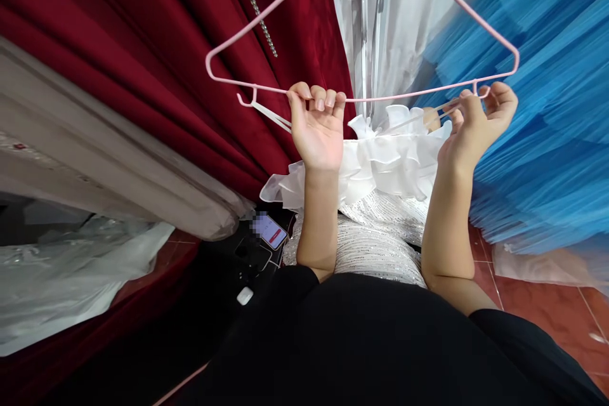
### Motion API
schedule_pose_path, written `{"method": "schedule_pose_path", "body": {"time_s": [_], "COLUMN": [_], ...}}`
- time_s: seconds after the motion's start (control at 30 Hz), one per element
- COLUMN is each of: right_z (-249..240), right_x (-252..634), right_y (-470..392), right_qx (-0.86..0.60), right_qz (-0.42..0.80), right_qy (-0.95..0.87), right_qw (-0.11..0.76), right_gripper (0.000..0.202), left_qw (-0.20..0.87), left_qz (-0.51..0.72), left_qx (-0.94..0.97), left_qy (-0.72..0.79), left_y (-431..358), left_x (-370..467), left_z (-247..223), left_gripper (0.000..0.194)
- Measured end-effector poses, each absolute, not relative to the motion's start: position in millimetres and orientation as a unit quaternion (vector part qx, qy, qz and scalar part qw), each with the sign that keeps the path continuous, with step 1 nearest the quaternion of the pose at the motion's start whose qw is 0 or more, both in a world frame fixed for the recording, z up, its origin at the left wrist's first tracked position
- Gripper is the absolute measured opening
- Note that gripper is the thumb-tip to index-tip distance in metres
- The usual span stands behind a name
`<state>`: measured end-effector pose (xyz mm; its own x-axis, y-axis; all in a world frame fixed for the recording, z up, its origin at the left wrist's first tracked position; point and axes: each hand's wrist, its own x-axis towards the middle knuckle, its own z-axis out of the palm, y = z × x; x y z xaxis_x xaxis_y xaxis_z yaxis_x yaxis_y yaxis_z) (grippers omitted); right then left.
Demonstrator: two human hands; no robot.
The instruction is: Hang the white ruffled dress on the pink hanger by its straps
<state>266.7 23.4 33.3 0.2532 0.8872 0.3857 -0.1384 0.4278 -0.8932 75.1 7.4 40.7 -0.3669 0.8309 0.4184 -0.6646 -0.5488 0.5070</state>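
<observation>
A pink hanger (394,97) is held up at the top centre. My left hand (320,124) has its fingers wrapped round the hanger's bottom bar. White straps run from the hanger's left hook down behind that hand. Near the right hook, my right hand (471,117) pinches a thin strap, its thumb and index finger close to the bar. Below the bar hangs a white dress with a ruffled top (385,165) and a glittery striped body (371,247). How the strap sits at the right hook is partly hidden by my fingers.
Dark red drapery (166,63) and beige fabric (109,139) hang at the left, blue tulle (537,101) at the right. A phone (270,230) and a small white case (245,295) lie on a black surface at lower left. Reddish tiles (542,317) show at lower right.
</observation>
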Motion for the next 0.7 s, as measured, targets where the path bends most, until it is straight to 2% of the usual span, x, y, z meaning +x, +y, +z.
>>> {"method": "schedule_pose_path", "body": {"time_s": [0.37,0.5,0.7], "right_z": [22.8,28.1,40.0], "right_x": [304.7,314.5,326.9], "right_y": [33.3,24.6,4.8], "right_qx": [-0.405,-0.376,-0.345], "right_qz": [0.462,0.386,0.413], "right_qy": [-0.405,-0.421,-0.39], "right_qw": [0.677,0.729,0.747], "right_gripper": [0.037,0.03,0.018], "left_qw": [0.466,0.46,0.454], "left_qz": [0.82,0.82,0.823], "left_qx": [0.313,0.316,0.312], "left_qy": [0.115,0.13,0.138], "left_y": [3.5,5.3,7.6], "left_x": [75.5,74.8,73.3], "left_z": [43.7,42.7,42.2], "left_gripper": [0.029,0.03,0.03]}}
